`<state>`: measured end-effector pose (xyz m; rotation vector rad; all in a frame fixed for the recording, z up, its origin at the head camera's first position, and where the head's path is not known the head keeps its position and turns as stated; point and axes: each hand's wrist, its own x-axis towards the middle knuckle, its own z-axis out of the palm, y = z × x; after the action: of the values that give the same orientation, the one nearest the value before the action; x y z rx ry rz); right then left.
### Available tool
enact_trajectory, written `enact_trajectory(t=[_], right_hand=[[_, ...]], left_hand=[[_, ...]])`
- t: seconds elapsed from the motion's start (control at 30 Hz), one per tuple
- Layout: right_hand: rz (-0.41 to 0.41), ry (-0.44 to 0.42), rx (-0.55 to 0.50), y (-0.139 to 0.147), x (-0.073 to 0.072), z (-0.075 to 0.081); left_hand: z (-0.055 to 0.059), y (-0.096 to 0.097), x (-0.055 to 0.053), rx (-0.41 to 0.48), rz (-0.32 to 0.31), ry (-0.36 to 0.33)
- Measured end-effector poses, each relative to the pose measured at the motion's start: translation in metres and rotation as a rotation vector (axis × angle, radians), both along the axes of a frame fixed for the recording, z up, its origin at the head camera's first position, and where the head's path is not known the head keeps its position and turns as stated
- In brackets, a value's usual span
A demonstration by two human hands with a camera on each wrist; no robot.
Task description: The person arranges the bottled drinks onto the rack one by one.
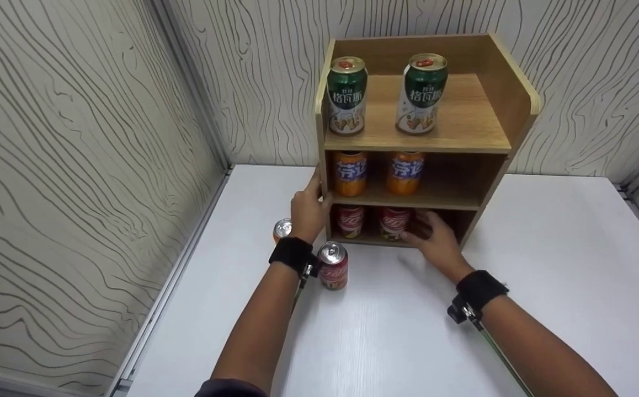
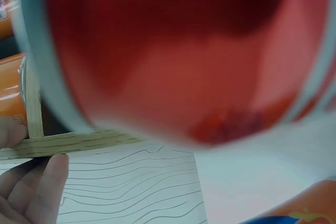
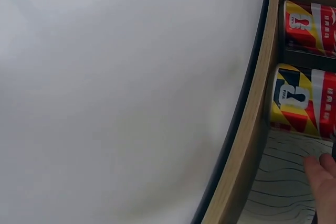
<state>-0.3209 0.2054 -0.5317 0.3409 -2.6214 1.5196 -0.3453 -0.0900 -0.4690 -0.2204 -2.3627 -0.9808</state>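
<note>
A wooden three-tier shelf (image 1: 419,142) stands on the table. My left hand (image 1: 308,214) grips its left side panel, thumb on one face and fingers on the other, as the left wrist view shows. On the bottom tier are two red cola cans, a left one (image 1: 350,221) and a right one (image 1: 394,223). My right hand (image 1: 440,245) reaches into that tier beside the right can, fingers relaxed. In the right wrist view the fingertips (image 3: 314,167) show a small gap from that can. Another red can (image 1: 333,267) stands on the table near my left wrist.
Two orange soda cans (image 1: 405,175) occupy the middle tier. Two green-and-white cans (image 1: 422,95) stand on top. Partly behind my left wrist is another orange can (image 1: 282,228) on the white table (image 1: 363,336). Wood-patterned walls (image 1: 275,71) border the table's back and left.
</note>
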Motion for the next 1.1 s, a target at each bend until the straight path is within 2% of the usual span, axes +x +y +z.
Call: enact_trajectory(t=[0.1, 0.27, 0.47, 0.67, 0.8, 0.93, 1.0, 1.1], right_hand=[[-0.001, 0.038, 0.003, 0.009, 0.01, 0.004], [-0.002, 0.111, -0.053, 0.019, 0.025, 0.016], [-0.034, 0.204, -0.087, 0.027, 0.039, 0.047], [-0.132, 0.37, -0.264, 0.045, 0.038, 0.086], [-0.204, 0.453, -0.387, 0.061, 0.035, 0.103], [-0.283, 0.475, -0.467, 0.08, 0.029, 0.104], [-0.311, 0.466, -0.495, 0.089, 0.025, 0.098], [-0.357, 0.424, -0.478, 0.095, 0.022, 0.084]], left_hand=[[0.0, 0.001, 0.001, 0.005, -0.006, -0.007], [0.0, 0.002, 0.001, 0.005, 0.001, -0.035], [0.001, 0.001, 0.001, -0.003, 0.005, -0.044], [0.001, 0.0, 0.001, 0.0, 0.01, -0.036], [0.0, -0.001, 0.001, 0.002, 0.005, -0.033], [0.0, 0.0, 0.0, -0.008, 0.009, -0.039], [0.0, -0.001, 0.0, -0.011, 0.01, -0.042], [0.0, 0.0, 0.001, -0.014, 0.012, -0.038]])
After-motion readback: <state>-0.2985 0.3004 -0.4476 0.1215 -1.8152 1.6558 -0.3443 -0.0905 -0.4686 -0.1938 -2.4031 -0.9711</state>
